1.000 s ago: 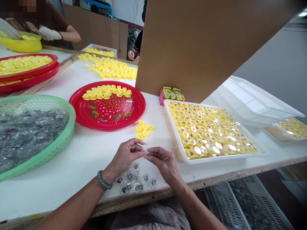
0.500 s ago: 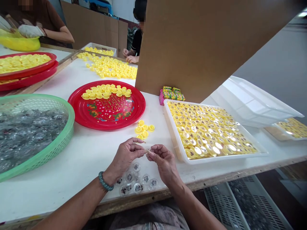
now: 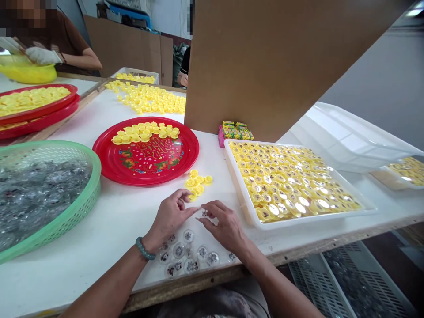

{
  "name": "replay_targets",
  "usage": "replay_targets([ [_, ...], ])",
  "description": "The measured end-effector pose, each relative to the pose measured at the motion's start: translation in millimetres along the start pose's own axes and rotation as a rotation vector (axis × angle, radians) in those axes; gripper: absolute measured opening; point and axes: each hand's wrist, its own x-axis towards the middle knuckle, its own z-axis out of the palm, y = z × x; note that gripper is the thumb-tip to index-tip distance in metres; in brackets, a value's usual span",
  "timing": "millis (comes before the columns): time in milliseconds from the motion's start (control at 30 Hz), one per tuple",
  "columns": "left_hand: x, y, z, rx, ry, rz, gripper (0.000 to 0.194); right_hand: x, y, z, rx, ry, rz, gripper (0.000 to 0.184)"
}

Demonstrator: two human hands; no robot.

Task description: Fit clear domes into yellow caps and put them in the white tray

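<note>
My left hand (image 3: pixel 172 214) is over the table with its fingers curled and its thumb reaching toward the right hand's fingertips; whatever it holds is hidden. Beside its fingers lies a small heap of yellow round plastic pieces (image 3: pixel 198 180). My right hand (image 3: pixel 223 225) has its thumb and forefinger around a small clear disc (image 3: pixel 204 213) with a dark print. Below and between my hands, several clear round discs with dark printed pictures (image 3: pixel 179 250) are spread near the table edge.
A red tray (image 3: pixel 145 176) carries yellow pieces along its far side. At left stands a green basket (image 3: pixel 96 176) of clear discs. On the right, a white tray (image 3: pixel 228 152) is filled with yellow printed pieces. A cardboard sheet (image 3: pixel 258 66) rises behind. A gloved co-worker (image 3: pixel 73 44) is at far left.
My fingertips were pinched together around a small piece. Now my right thumb and forefinger are spread wider, and the left hand's fingers are more curled. The view has shifted slightly.
</note>
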Motion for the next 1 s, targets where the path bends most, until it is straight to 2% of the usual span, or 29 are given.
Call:
replay_targets([
  [67,8.6,-2.8,-1.1,0.216,0.106,0.128,0.037,2.1,4.2,-2.1,-0.032,0.041,0.071,0.023],
  [100,12.7,-4.2,-1.8,0.297,0.115,0.175,0.039,2.4,5.7,-2.8,-0.045,0.051,0.096,0.022],
  [200,20.8,-7.5,-3.6,0.463,0.04,0.26,0.039,0.5,7.5,-2.1,-0.052,0.046,0.119,0.02],
  [300,18.9,-7.4,-1.7,0.535,-0.043,0.282,0.029,-4.0,7.5,-0.6,-0.023,0.043,0.11,0.021],
  [467,1.4,-1.7,6.1,0.475,-0.069,0.239,0.02,-11.3,10.8,-9.5,0.007,0.043,0.131,0.021],
  [633,6.2,-3.0,5.4,0.431,-0.027,0.256,0.043,-0.4,13.4,-17.2,-0.042,0.044,0.103,0.022],
  [767,17.0,-7.6,4.9,0.377,-0.11,0.22,0.036,23.2,15.1,-10.5,-0.081,-0.001,0.064,0.021],
  [833,17.7,-10.9,5.8,0.298,-0.107,0.194,0.031,33.2,17.5,-5.6,-0.101,-0.054,0.048,0.022],
  [1000,14.8,-21.1,6.6,0.111,-0.1,0.128,0.033,41.7,24.0,2.3,-0.104,-0.121,0.002,0.033],
])
